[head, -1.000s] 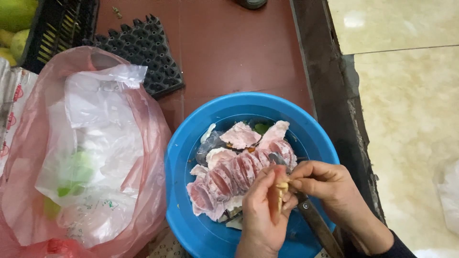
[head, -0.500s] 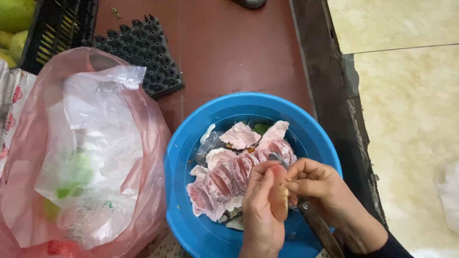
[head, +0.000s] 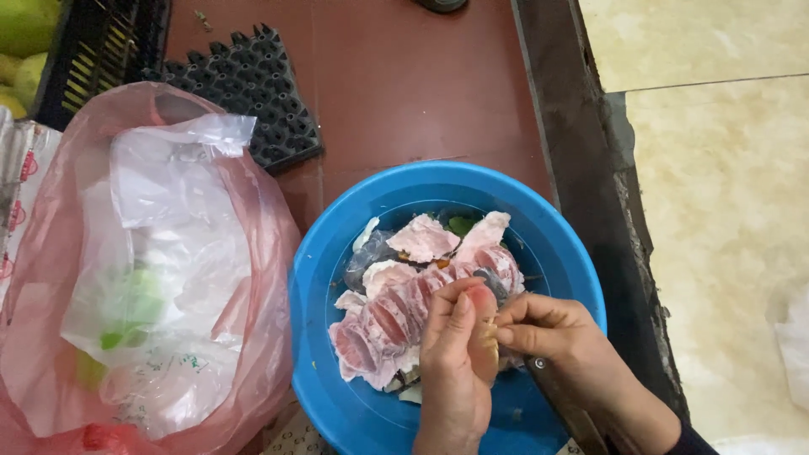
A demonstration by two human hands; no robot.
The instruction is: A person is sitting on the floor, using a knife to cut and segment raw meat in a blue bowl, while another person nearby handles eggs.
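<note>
Hands are held together over the blue basin (head: 337,253) of pink peel pieces (head: 396,320); the left hand (head: 455,371) is cupped upright, a small piece pinched between its fingers and the right hand (head: 556,337), whose palm grips a knife handle (head: 565,409).

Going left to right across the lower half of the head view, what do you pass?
Pink plastic bag → clear plastic bag inside it → blue basin → pink fish slices → left hand → right hand → dark table edge → pale tiled floor.
</note>
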